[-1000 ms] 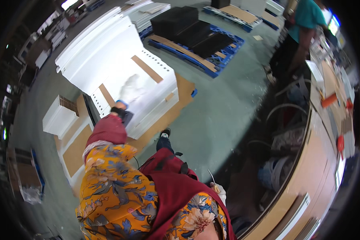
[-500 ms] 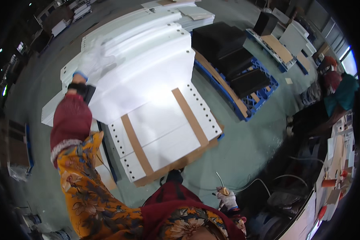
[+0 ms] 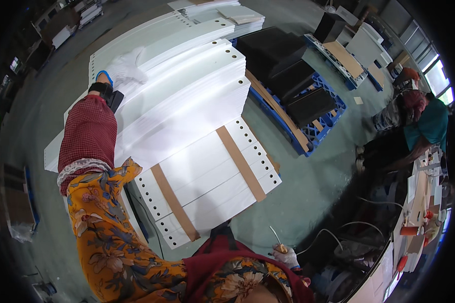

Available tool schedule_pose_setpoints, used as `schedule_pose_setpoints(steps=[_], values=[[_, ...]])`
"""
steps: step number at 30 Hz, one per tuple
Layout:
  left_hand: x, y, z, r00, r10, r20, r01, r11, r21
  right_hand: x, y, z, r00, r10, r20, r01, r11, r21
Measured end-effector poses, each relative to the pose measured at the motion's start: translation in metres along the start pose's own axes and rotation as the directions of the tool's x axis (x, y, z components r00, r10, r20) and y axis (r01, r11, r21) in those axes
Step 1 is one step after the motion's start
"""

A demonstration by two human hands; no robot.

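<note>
My left hand (image 3: 124,69), in a white glove, reaches over the stacked white panels (image 3: 184,76) at the far left. Its fingers are stretched out against the panels, with nothing seen held in them. Those panels have holes near their ends and stand in stepped piles. Low at the right of my body, my gloved right hand (image 3: 288,258) is closed around an air blow gun (image 3: 280,248) with a thin bent nozzle. Directly before me lies a lower layer of white panels (image 3: 210,177), with two brown cardboard strips (image 3: 240,164) across it.
Black blocks (image 3: 273,50) rest on a blue pallet (image 3: 333,111) to the right. A pale hose (image 3: 321,232) runs toward a cluttered workbench (image 3: 414,202) at the right edge. Beyond it, a co-worker in a teal top (image 3: 432,123) bends over. A further pallet (image 3: 356,76) stands behind.
The view has shifted slightly. My left hand, blurred before, shows more sharply, still stretched over the white panels. My right hand keeps the blow gun low at my side.
</note>
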State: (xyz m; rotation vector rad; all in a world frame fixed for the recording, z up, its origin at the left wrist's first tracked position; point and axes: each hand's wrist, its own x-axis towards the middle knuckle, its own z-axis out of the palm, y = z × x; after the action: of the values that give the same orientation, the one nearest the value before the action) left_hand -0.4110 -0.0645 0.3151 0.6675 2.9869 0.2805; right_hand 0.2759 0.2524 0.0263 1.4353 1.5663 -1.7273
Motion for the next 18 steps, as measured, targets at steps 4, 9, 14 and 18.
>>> schedule_pose_setpoints(steps=[4,9,14,18], values=[[-0.003,0.003,0.001,0.998,0.014,-0.063,-0.01,0.998,0.068,0.009,-0.01,0.007,0.989,-0.138,-0.054,0.141,0.989,0.051],[0.0,0.015,-0.009,0.997,-0.021,0.068,0.012,0.991,0.132,0.025,-0.003,0.007,0.992,-0.112,-0.05,0.115,0.991,0.069],[0.0,0.021,-0.014,0.987,-0.038,0.155,0.037,0.999,0.012,0.024,0.013,0.016,0.979,-0.193,-0.069,0.2,0.974,0.105],[-0.01,0.019,-0.009,0.995,-0.042,0.096,0.054,0.991,-0.126,0.015,0.021,0.018,0.991,-0.12,-0.051,0.122,0.992,0.037]])
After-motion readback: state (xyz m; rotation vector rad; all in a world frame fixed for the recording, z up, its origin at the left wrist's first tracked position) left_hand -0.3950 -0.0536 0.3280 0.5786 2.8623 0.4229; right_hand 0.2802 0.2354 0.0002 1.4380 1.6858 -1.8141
